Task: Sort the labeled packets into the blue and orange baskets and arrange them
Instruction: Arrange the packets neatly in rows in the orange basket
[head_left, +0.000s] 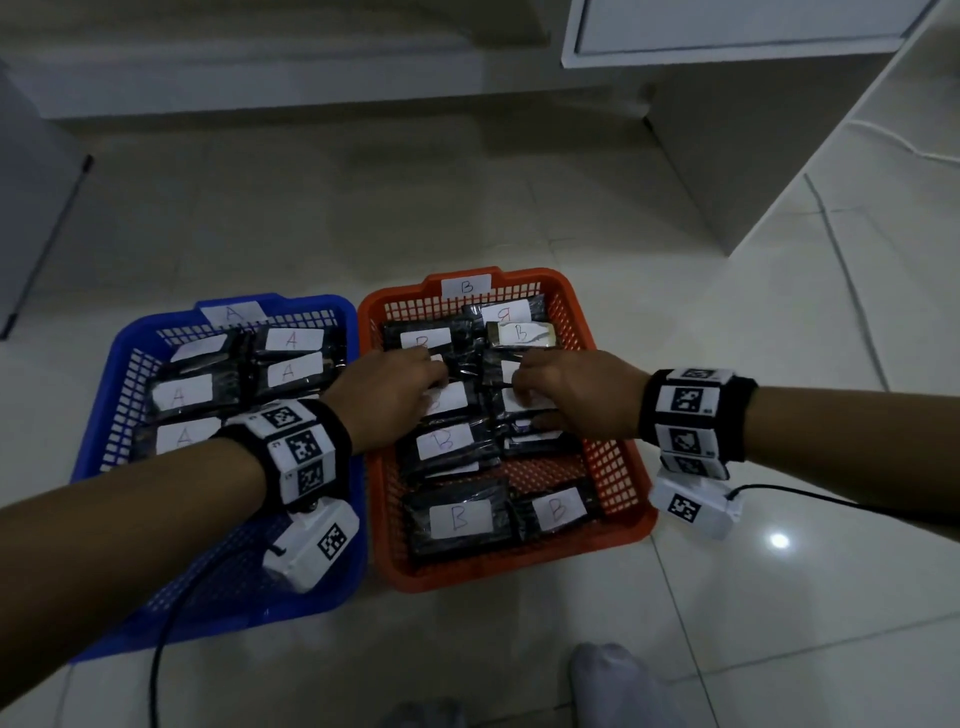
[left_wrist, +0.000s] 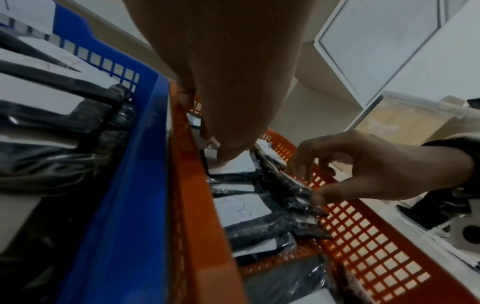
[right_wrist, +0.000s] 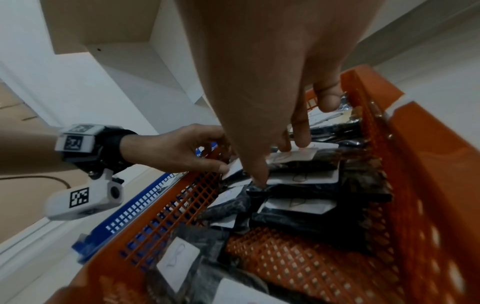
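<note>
The orange basket (head_left: 519, 574), tagged B, holds several black packets with white B labels. The blue basket (head_left: 332, 304) beside it on the left, tagged A, holds black packets labelled A (head_left: 288, 371). Both hands are inside the orange basket near its middle. My left hand (head_left: 439, 376) pinches a B packet (right_wrist: 233, 169) by its label, thumb underneath. My right hand (head_left: 519, 387) pinches another B packet (left_wrist: 293, 184) between curled fingers and thumb and tilts it up on edge. The hands hide the packets right under them.
The baskets stand side by side on a glossy tiled floor. A white cabinet (head_left: 727, 31) hangs at the back right above a pale panel (head_left: 857, 156). A black cable (head_left: 169, 623) trails from the left wrist. A socked foot (head_left: 608, 680) is near the bottom edge.
</note>
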